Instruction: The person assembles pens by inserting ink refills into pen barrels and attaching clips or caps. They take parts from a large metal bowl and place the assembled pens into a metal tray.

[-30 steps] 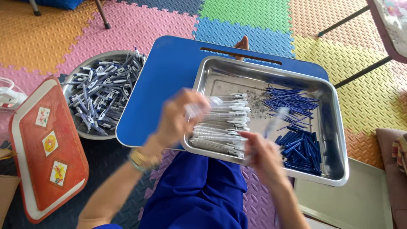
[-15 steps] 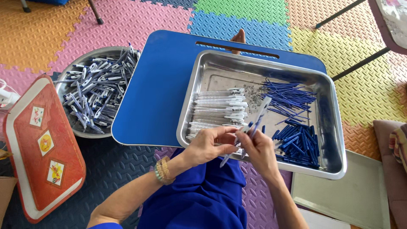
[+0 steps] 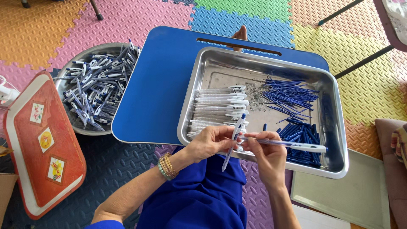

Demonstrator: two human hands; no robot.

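Observation:
My left hand grips a blue and white pen part that points down over the near rim of a steel tray. My right hand holds a clear pen barrel with a white end, lying sideways across the tray's front. The two hands meet at the pen part. Inside the tray lie a stack of clear pen barrels, thin blue refills, short blue pieces and a patch of small springs.
The tray rests on a blue lap table. A round metal basin full of blue and white pens sits at the left. A red tray lies further left. Coloured foam mats cover the floor; a white board is at lower right.
My left hand came down from above the barrel stack to the tray's near rim. Both hands closed together, now holding a pen part and a barrel between them.

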